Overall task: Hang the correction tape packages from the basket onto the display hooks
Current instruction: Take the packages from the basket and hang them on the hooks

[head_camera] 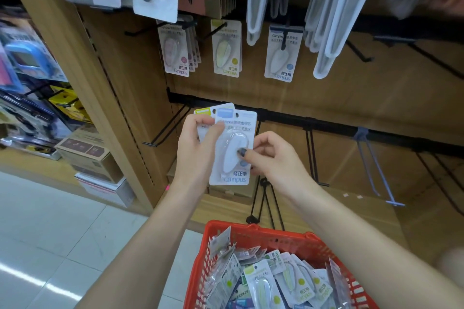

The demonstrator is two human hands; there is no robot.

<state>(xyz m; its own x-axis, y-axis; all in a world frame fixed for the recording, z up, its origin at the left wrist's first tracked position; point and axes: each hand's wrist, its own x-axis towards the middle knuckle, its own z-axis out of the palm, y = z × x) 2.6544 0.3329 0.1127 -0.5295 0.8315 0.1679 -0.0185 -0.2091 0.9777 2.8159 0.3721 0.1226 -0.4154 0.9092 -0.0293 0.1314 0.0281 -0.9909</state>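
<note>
light: bright, even, from overhead | glare: white streaks on floor tiles (50,253) lower left, sheen on clear sleeves (334,20) | shadows: soft, faint | blur: left shelves (27,78) smeared, top edge soft | distortion: wide-angle bowing at edges

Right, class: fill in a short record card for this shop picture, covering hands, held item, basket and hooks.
left hand: left hand grips a fan of packages by their upper part
right hand: right hand pinches the front one
held item: blue correction tape package, upright, a yellow-topped one behind it
basket: red basket below, full of packages
hooks: pink, yellow and blue packages hang above
</note>
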